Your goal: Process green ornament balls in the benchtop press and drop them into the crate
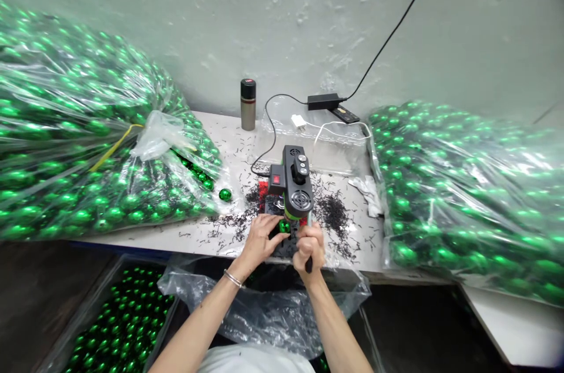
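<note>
A small black bench machine (298, 182), shaped like a mini drill press with a red switch, stands at the middle of the table. Under its head, a shiny green ball (285, 225) is pinched between the thumb and fingers of my left hand (261, 239). My right hand (309, 247) is wrapped round the machine's lever handle (309, 265), whose black end shows below the fist. Red parts of the base show beside the machine. The tool tip is hidden by the head and my fingers.
Large clear bags of green balls lie left (88, 144) and right (467, 197). A loose ball (225, 194) sits by the left bag. Black shavings (332, 212) litter the table. Behind are a bottle (248, 106) and a power adapter (323, 102). Below, plastic sheeting (268, 308) hangs near a ball-filled container (118, 320).
</note>
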`<action>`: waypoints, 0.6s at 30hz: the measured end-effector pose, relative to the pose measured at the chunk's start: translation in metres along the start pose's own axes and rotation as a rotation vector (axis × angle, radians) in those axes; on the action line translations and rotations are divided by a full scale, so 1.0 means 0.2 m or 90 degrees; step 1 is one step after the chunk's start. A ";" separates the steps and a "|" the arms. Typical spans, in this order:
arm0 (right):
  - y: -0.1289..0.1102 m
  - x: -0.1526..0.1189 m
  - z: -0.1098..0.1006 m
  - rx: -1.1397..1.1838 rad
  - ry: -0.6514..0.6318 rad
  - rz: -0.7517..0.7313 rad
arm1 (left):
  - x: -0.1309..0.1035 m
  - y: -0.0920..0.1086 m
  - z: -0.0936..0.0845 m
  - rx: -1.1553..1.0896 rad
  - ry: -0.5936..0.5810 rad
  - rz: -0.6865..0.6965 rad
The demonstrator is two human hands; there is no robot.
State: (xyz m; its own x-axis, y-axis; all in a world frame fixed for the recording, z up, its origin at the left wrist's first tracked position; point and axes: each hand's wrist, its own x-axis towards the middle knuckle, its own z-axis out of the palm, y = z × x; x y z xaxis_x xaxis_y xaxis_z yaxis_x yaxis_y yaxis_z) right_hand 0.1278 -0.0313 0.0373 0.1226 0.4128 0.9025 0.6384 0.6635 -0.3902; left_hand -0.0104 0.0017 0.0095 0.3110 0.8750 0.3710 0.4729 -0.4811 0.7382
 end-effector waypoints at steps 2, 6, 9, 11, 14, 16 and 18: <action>0.00 0.01 -0.01 -0.014 -0.031 -0.029 | 0.00 0.00 0.00 -0.005 0.003 0.002; -0.07 0.12 -0.05 0.005 -0.024 -0.001 | 0.02 0.01 0.00 -0.006 0.005 -0.012; -0.15 0.26 -0.09 0.032 -0.018 0.093 | -0.02 0.03 -0.01 -0.003 0.019 -0.035; -0.19 0.34 -0.11 0.047 -0.027 0.142 | -0.10 0.05 -0.04 0.007 0.039 -0.029; -0.21 0.38 -0.11 0.066 -0.029 0.159 | -0.26 0.06 -0.08 0.038 0.050 0.012; -0.21 0.37 -0.10 0.073 -0.014 0.158 | -0.33 0.06 -0.13 0.067 0.052 0.024; -0.20 0.34 -0.08 0.077 0.000 0.156 | -0.32 0.03 -0.19 0.096 0.084 0.011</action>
State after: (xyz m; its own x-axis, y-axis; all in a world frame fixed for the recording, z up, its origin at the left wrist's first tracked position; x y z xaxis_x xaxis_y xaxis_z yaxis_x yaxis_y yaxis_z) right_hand 0.1232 -0.0401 0.1166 0.2627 0.5696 0.7788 0.4948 0.6134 -0.6156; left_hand -0.0586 -0.0548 0.0125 0.2142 0.8614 0.4606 0.5901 -0.4899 0.6417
